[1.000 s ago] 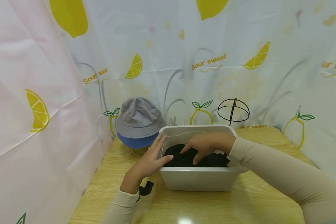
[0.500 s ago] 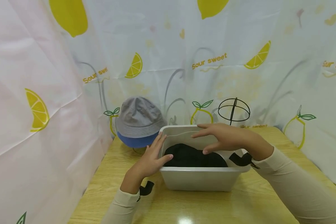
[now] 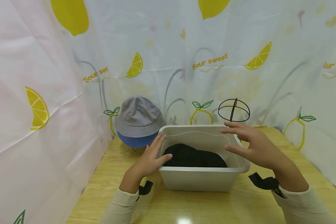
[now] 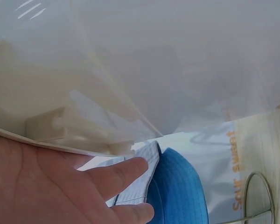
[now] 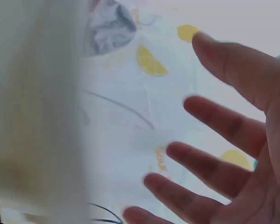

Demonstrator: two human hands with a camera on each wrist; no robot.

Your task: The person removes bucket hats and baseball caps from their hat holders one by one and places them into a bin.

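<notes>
A white plastic bin (image 3: 196, 180) stands on the wooden table with a soft black cloth item (image 3: 194, 157) lying inside; its exact kind does not show. On the bin's left rim rests my left hand (image 3: 148, 160), its fingers straight along the edge and the thumb reaching over the inside. The left wrist view shows the palm (image 4: 46, 182) against the rim. My right hand (image 3: 253, 143) hovers at the bin's right rim, fingers spread and nothing held. In the right wrist view, its fingers (image 5: 210, 168) are apart from the bin wall (image 5: 32, 112).
Behind the bin at left, a grey bucket hat (image 3: 140, 116) sits over a blue one (image 3: 137, 141) on a wire stand. A bare black wire hat stand (image 3: 233, 110) is at the back right. Lemon-print curtains (image 3: 168, 56) enclose the wooden table (image 3: 156, 208).
My right hand has lifted off the black cloth and moved right, out to the bin's right rim. The left hand has stayed on the left rim.
</notes>
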